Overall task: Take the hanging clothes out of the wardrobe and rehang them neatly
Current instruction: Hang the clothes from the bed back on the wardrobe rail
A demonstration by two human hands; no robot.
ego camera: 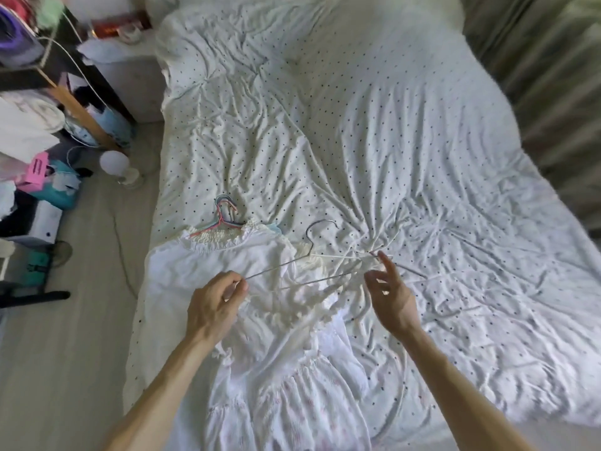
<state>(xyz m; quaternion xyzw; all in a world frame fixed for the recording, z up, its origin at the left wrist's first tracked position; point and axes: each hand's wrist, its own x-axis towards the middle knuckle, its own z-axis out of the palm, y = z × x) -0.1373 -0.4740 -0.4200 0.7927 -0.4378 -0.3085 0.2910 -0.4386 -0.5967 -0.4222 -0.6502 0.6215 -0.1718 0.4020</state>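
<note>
Wire hanger [276,266] pinched in left hand [213,304] over white dress [260,353]; right hand [390,297] open.

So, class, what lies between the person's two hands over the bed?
In the head view, a wire hanger runs from the left hand towards the right hand, above a white dress.

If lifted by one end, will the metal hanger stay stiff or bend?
Probably light and slightly springy: the metal hanger is thin wire. Pinched at one end by the left hand, it may swing or tilt. Its bare wire looks slippery.
</note>
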